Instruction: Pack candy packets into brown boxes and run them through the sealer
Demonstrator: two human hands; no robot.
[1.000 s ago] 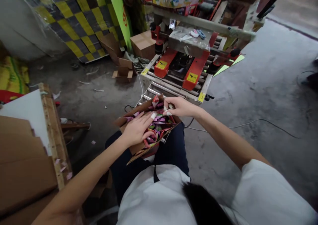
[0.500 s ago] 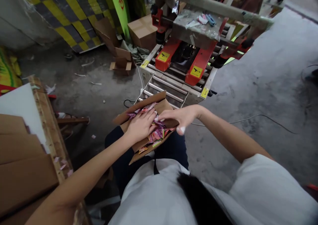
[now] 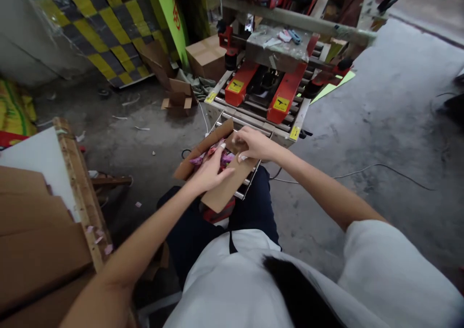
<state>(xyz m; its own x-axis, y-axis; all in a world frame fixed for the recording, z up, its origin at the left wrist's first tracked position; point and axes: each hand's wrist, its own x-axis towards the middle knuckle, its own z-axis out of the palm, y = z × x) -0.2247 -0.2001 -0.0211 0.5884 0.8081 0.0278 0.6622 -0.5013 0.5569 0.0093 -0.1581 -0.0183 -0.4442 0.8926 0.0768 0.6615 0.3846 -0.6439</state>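
Note:
An open cardboard box point(image 3: 226, 185) sits in front of me at the near end of the rollers, its long flaps raised. Pink and purple small packets point(image 3: 228, 159) fill part of it, half covered by my hands. My left hand point(image 3: 212, 173) reaches over the near flap into the box, fingers stretched out and thumb apart, resting on the packets. At the right end of the box, my right hand point(image 3: 255, 144) has its fingers bent over a short end flap, thumb on the near side, pinching the cardboard.
Ahead stands a roller conveyor machine point(image 3: 268, 84) with red guides and a metal plate holding a blue cutter point(image 3: 295, 36). Flattened cartons point(image 3: 36, 246) lie on a wooden-edged table at left. A closed carton point(image 3: 206, 57) and a small open box point(image 3: 179, 96) are on the floor.
The box has moved forward from my lap onto the rollers, and its near flap now stands up. My right hand has shifted up and left onto the end flap.

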